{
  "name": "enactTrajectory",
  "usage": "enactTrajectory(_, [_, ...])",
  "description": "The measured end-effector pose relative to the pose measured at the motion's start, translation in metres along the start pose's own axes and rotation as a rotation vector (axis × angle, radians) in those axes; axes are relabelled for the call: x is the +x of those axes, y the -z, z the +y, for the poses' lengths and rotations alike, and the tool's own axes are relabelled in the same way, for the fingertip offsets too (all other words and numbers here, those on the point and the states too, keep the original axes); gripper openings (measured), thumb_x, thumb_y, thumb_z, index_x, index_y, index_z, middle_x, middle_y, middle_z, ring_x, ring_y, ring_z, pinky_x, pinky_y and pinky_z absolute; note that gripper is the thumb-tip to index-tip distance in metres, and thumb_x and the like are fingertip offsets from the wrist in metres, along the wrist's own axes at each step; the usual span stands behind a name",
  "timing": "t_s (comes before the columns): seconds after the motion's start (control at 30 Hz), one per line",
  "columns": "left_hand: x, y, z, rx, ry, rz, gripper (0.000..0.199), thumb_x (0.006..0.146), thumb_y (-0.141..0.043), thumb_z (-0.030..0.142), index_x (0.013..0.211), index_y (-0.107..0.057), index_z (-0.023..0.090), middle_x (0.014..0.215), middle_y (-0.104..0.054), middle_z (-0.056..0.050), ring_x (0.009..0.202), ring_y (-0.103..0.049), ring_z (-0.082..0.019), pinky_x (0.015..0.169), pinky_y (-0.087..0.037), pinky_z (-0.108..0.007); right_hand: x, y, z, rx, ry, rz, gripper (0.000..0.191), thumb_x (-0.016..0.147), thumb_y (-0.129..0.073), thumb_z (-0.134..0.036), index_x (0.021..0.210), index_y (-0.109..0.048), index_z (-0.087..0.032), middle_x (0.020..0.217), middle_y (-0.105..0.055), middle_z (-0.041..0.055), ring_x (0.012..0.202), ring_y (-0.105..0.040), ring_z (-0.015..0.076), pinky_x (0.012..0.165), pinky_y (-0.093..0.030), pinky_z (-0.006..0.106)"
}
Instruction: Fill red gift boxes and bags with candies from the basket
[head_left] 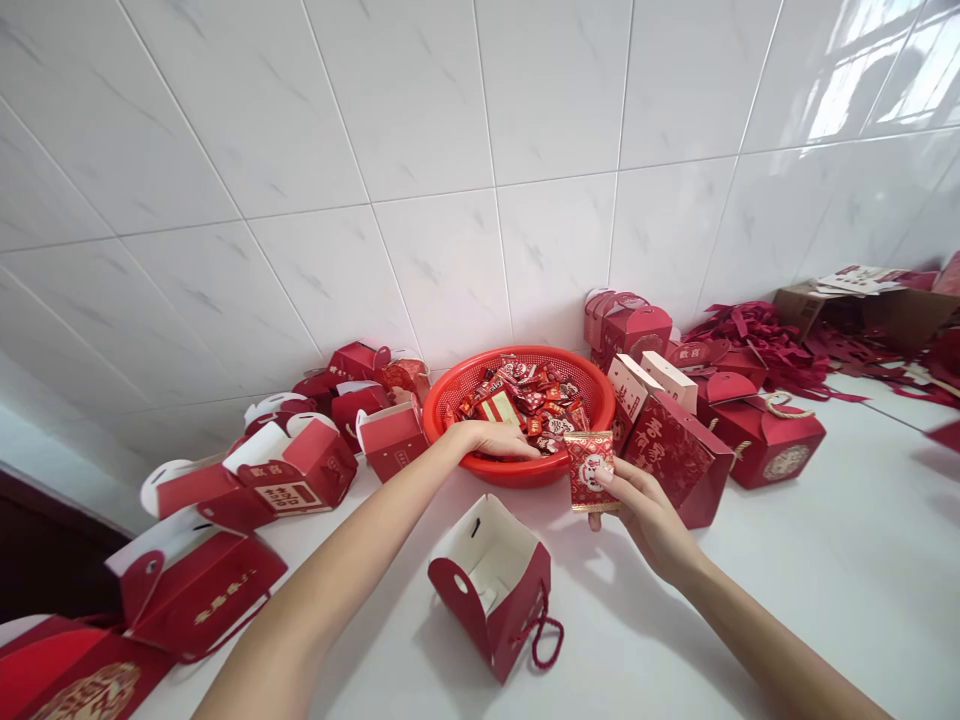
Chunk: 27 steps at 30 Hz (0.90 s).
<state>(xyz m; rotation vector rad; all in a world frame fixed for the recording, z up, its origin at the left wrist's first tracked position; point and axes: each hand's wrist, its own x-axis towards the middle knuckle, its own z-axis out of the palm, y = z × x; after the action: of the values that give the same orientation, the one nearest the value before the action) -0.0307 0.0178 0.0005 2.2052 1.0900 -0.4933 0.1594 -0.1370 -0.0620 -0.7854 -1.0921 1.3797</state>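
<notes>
My right hand (645, 510) pinches a red and gold candy packet (590, 472) between thumb and fingers, just in front of the basket's right side. My left hand (499, 440) reaches over the near rim of a red plastic basket (517, 472). Its fingertips are down among the wrapped candies (551, 410) and partly hidden, so their grip does not show. Below the hands an open red gift box (517, 600) stands on the white table, its flaps up and a dark red cord handle hanging at its right. The part of its white inside that I see holds nothing.
Several red gift boxes (300, 465) stand along the left. More boxes (679, 455) are at the right of the basket. Dark red ribbons (757, 345) lie heaped beside a cardboard box (799, 310) at the far right. A tiled wall (435, 260) rises behind.
</notes>
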Motion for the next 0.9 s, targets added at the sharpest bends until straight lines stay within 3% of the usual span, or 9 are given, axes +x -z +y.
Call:
enactTrajectory(0.1, [0.001,-0.002,-0.001,0.046,-0.01,0.022,0.038,0.083,-0.052,0.035,0.101,-0.078,0.014,0.104,-0.076,-0.005,0.09,-0.068,-0.022,0.075,-0.049,-0.025,0.0,0.0,0.0,-0.002,0.006,-0.002,0.033,0.083,-0.073,-0.05,0.086,-0.07,-0.018,0.075,-0.062,0.0027,0.062,-0.057,0.0135,0.057,-0.049,0.027])
enactTrajectory(0.2, [0.001,-0.004,-0.004,0.072,-0.084,0.036,0.037,0.083,-0.052,0.028,0.108,-0.078,0.016,0.11,-0.076,-0.005,0.099,-0.069,-0.023,0.082,-0.05,-0.026,0.0,0.0,0.0,-0.007,0.008,-0.01,0.032,0.084,-0.072,-0.05,0.085,-0.07,-0.018,0.076,-0.062,0.0027,0.062,-0.058,0.0135,0.057,-0.05,0.028])
enactTrajectory(0.33, [0.0,-0.004,-0.004,0.002,-0.222,-0.029,0.051,0.08,-0.055,0.019,0.129,-0.068,0.019,0.125,-0.072,-0.004,0.112,-0.067,-0.023,0.09,-0.05,-0.026,0.0,0.001,0.002,-0.021,0.011,-0.009,0.032,0.084,-0.072,-0.049,0.086,-0.07,-0.018,0.076,-0.062,0.0027,0.063,-0.059,0.0138,0.058,-0.049,0.028])
enactTrajectory(0.5, [0.001,-0.003,0.002,-0.012,-0.25,-0.082,0.067,0.074,-0.056,0.01,0.14,-0.059,0.02,0.13,-0.069,-0.005,0.114,-0.066,-0.024,0.088,-0.053,-0.027,0.0,0.001,0.003,-0.019,0.009,0.003,0.032,0.084,-0.072,-0.05,0.088,-0.07,-0.018,0.076,-0.06,0.0018,0.063,-0.059,0.0135,0.057,-0.049,0.028])
enactTrajectory(0.67, [0.009,-0.002,0.009,0.138,-0.272,-0.01,0.069,0.072,-0.057,0.01,0.14,-0.059,0.023,0.118,-0.073,-0.005,0.102,-0.068,-0.024,0.08,-0.053,-0.027,0.001,0.002,0.003,-0.038,0.013,0.002,0.034,0.085,-0.071,-0.051,0.089,-0.071,-0.018,0.076,-0.06,0.0026,0.063,-0.057,0.0136,0.058,-0.049,0.028])
enactTrajectory(0.8, [0.014,0.002,0.013,0.166,-0.223,-0.042,0.058,0.074,-0.056,0.014,0.131,-0.067,0.023,0.105,-0.076,-0.003,0.088,-0.068,-0.023,0.069,-0.051,-0.026,0.0,0.003,0.004,-0.04,0.006,0.0,0.033,0.086,-0.07,-0.051,0.089,-0.07,-0.018,0.077,-0.059,0.0031,0.066,-0.056,0.0144,0.059,-0.049,0.029])
enactTrajectory(0.9, [0.015,0.003,0.015,0.149,-0.201,-0.042,0.052,0.075,-0.055,0.015,0.124,-0.07,0.023,0.103,-0.076,-0.002,0.089,-0.068,-0.022,0.071,-0.051,-0.026,0.0,0.003,0.003,-0.041,0.006,-0.005,0.032,0.086,-0.069,-0.05,0.089,-0.07,-0.018,0.077,-0.058,0.0026,0.065,-0.055,0.0141,0.059,-0.049,0.029])
